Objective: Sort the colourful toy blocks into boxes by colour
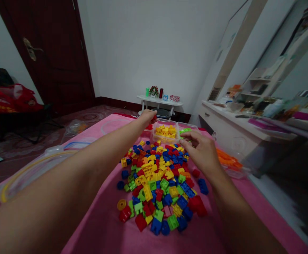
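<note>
A loose heap of toy building bricks (154, 173) in red, yellow, blue and green lies between my forearms. My left hand (148, 115) reaches far out, its fingers closed on a red brick (154, 118) above a clear box with red bricks (149, 127). Beside it stands a clear box of yellow bricks (166, 132). My right hand (198, 145) is at the near left corner of the box with green bricks (185, 130). Its thumb and fingers pinch together on what looks like a small green brick, mostly covered by the fingertips.
Pink cloth (98, 218) covers the table. Orange pieces (228, 159) fill a clear container at right, and plastic with a yellow rim (18, 173) lies at left. A white side table (159, 100) stands by the wall; a cluttered dresser (233, 118) is at right.
</note>
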A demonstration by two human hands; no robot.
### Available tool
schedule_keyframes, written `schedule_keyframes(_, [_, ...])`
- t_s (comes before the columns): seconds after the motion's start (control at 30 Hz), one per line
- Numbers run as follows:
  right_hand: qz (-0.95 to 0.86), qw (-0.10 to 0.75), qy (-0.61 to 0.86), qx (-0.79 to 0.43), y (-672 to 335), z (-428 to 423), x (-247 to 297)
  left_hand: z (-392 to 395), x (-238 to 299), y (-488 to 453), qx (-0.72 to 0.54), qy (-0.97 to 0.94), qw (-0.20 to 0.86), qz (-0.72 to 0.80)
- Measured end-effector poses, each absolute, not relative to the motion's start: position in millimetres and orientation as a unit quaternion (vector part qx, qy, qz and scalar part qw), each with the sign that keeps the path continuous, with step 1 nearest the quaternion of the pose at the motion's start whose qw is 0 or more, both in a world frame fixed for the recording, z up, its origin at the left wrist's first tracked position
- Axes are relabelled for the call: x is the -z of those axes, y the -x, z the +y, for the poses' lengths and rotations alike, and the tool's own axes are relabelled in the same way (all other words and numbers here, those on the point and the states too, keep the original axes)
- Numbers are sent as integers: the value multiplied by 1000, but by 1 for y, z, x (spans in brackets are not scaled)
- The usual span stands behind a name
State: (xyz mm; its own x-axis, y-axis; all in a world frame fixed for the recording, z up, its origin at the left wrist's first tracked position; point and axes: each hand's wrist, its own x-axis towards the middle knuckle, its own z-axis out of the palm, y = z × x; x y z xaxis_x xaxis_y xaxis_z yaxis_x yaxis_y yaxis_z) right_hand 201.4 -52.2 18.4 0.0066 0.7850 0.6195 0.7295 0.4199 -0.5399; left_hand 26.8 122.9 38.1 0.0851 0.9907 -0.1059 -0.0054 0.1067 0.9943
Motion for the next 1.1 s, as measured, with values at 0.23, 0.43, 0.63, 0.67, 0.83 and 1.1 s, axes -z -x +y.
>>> schedule_keyframes(0.23, [-703, 465, 537, -37, -204, -50, -16, 139, -33, 12, -59, -786, 131, 602])
schedule_keyframes(0.43, [-719, 448, 530, -47, -202, -48, -12, 134, -27, 29, 105, -842, 22, 529])
schedule_keyframes(0.63, [-725, 440, 528, -48, -202, -47, -8, 122, -23, 43, 149, -861, -9, 486])
schedule_keyframes(0.67, [-727, 438, 526, -50, -201, -47, -7, 122, -23, 45, 149, -863, -12, 482])
schedule_keyframes(0.83, [-737, 432, 516, -60, -199, -47, -4, 130, -15, 48, 121, -872, -20, 474])
schedule_keyframes(1.1, [-736, 423, 526, -54, -202, -48, -7, 144, -3, 47, 73, -868, 3, 491])
